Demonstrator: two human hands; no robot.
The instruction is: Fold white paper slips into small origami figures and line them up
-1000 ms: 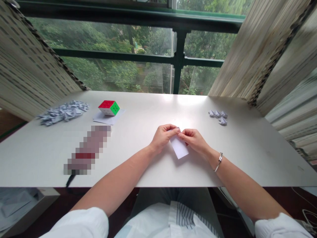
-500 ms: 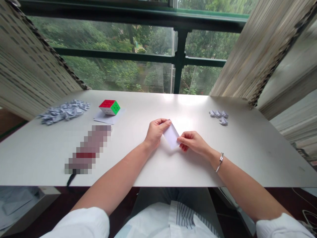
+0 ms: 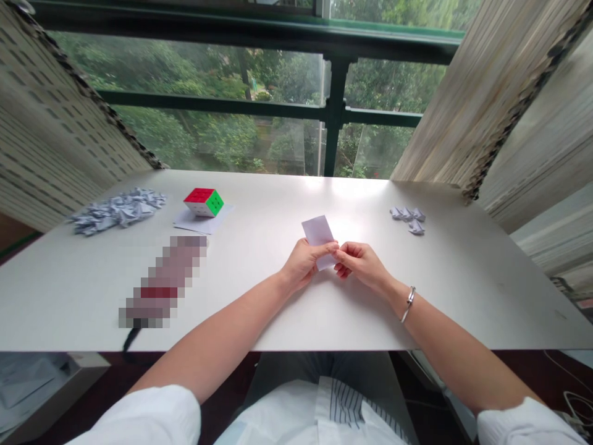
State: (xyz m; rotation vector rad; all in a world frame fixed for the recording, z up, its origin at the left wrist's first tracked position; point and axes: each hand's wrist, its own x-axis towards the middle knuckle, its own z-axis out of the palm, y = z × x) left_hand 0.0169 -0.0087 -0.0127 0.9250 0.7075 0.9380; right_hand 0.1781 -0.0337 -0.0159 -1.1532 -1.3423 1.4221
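A small white rectangle of paper (image 3: 317, 230) is held above the table between both hands. My left hand (image 3: 303, 262) grips it from the left, the thumb lying across its front and reaching to its right edge. My right hand (image 3: 359, 259) pinches that right edge, its thumb and forefinger meeting the left thumb tip. The lower part of the paper is partly hidden by the left thumb. On the right of the table lie several small folded paper pieces (image 3: 407, 216).
At the left lie a heap of folded paper pieces (image 3: 120, 211) and a puzzle cube (image 3: 204, 203) on white paper sheets (image 3: 191, 222). A pixelated object (image 3: 162, 281) with a black strap is nearer me. The white table (image 3: 259, 204) meets a window; curtains hang on both sides.
My left hand has moved right and slightly down, from the paper's upper corner to its right edge. The paper now stands more upright, and both hands' fingertips have come together.
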